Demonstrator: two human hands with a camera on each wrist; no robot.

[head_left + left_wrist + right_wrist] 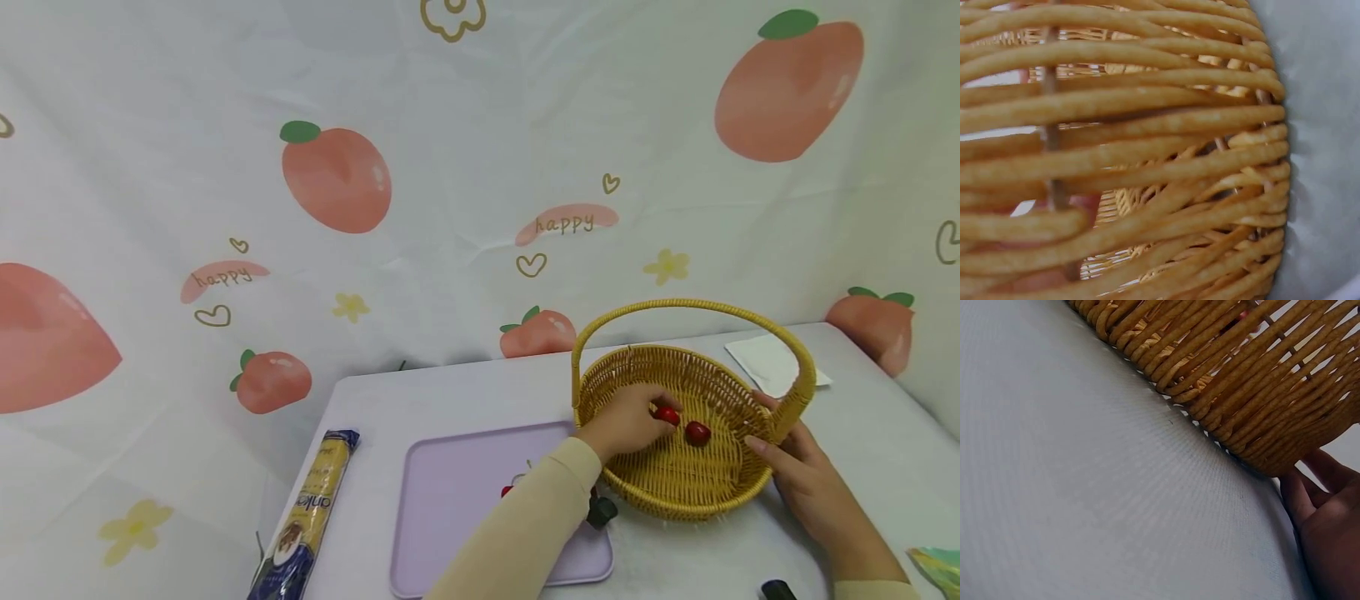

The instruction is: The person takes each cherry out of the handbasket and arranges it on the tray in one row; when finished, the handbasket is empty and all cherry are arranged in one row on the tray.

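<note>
A yellow woven basket (pixel 693 492) with an arched handle stands at the right of the table. My left hand (pixel 628 419) reaches over its near-left rim and pinches a glossy red cherry (pixel 666 415) low inside. Beside those fingertips, a darker red cherry (pixel 697 433) lies on the basket floor. My right hand (pixel 798 462) grips the basket's right side near the foot of the handle, thumb over the rim. In the right wrist view, fingers (pixel 1300 497) of that hand show by the woven wall. The left wrist view is filled by the basket weave (pixel 1147 112).
A lilac tray (pixel 438 500) lies left of the basket, partly behind my left sleeve, with a small red fruit (pixel 507 492) on it. A black object (pixel 602 510) sits at its right edge. A pasta packet (pixel 307 517) lies far left; white paper (pixel 768 362) lies behind the basket.
</note>
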